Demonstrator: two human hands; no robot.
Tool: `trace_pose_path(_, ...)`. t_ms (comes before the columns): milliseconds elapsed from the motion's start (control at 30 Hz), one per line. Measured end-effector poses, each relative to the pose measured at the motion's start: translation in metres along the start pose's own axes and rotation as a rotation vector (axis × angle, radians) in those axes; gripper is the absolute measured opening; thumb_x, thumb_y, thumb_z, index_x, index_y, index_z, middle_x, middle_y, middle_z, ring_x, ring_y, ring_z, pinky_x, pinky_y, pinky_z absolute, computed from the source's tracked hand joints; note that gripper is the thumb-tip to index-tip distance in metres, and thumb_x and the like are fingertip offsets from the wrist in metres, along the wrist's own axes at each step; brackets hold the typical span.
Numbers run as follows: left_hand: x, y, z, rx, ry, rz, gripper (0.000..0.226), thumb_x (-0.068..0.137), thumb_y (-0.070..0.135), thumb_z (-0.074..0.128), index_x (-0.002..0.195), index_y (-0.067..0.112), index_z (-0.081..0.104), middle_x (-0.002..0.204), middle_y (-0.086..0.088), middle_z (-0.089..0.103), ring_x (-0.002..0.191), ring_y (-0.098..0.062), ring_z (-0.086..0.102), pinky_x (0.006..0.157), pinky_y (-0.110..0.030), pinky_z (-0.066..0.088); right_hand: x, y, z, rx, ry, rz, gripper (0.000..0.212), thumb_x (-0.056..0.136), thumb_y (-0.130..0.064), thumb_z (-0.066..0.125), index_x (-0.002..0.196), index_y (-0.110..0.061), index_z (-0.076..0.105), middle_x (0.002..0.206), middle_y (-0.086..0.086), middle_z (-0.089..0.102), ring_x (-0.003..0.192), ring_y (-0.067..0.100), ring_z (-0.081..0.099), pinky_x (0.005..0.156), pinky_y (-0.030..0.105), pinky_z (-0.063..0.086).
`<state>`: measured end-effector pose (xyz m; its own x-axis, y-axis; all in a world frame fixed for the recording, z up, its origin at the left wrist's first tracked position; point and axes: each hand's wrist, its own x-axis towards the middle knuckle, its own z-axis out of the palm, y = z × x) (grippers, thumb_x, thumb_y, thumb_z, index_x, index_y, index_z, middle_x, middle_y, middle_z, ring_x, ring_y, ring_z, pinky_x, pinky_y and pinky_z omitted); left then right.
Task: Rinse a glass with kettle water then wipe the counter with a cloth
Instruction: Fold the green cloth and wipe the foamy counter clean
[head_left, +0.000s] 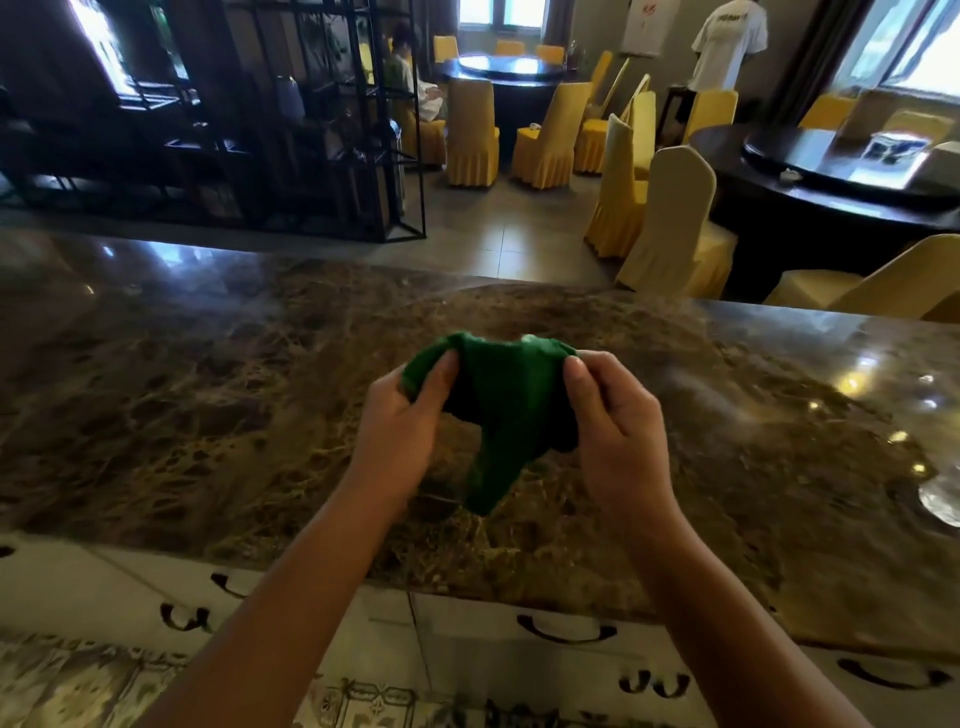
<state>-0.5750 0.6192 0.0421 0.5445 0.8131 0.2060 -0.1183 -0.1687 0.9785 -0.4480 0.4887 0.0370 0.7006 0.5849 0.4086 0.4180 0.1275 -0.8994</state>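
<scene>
Left hand (402, 415) and right hand (615, 415) pinch the green cloth (498, 410) above the counter (208, 395); soft, light, likely best gripped at its edges.

green cloth (498, 410), brown veined marble counter (208, 405), yellow chair covers (472, 135)
</scene>
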Motion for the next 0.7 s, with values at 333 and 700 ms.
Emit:
trace_pose_path(333,0.001,0.005,0.023,0.068,0.075,-0.069,0.018,0.101,0.036,0.059,0.096,0.031,0.075,0.092,0.016,0.077,0.092,-0.002,0.071,0.080,-0.024,0.057,0.020,0.003,-0.080,0.158,-0.202,0.261,0.018,0.098,-0.031,0.069,0.102,-0.013,0.069,0.083,-0.003,0.074,0.075,0.013,0.072,0.059,0.025,0.057)
trace_pose_path(700,-0.022,0.046,0.063,0.409,-0.516,0.134,0.017,0.096,0.029,0.059,0.104,0.025,0.074,0.098,0.008,0.075,0.091,-0.007,0.071,0.076,-0.017,0.053,0.022,0.052,-0.119,-0.206,-0.925,0.268,0.061,0.072,-0.060,0.084,0.123,-0.027,0.073,0.125,-0.005,0.069,0.116,0.013,0.068,0.102,0.047,0.056)
